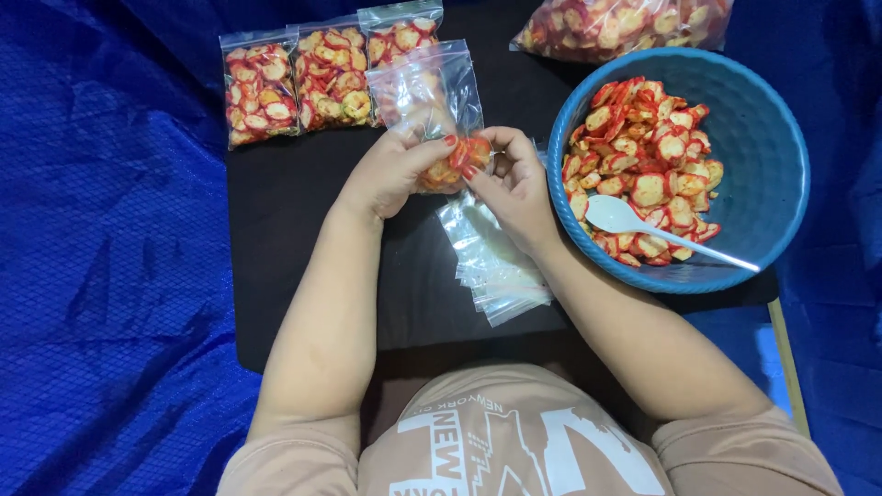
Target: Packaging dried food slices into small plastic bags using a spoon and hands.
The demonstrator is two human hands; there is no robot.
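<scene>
Pinching from both sides, a crinkly clear plastic bag [439, 110] partly filled with red-edged round chips is gripped by the left hand [393, 172] and right hand [513, 184], fingers closed on it, near the black mat's [303, 211] far edge, beside a round blue plastic bowl [767, 156].

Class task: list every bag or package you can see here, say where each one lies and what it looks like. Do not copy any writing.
Three filled bags: top left on the black mat, side by side, clear, holding red-yellow chips.
Held bag: centre, in both hands, clear, partly filled.
Empty bags: stacked below the hands, clear and flat.
Large bag: top edge, clear, full of chips.
</scene>
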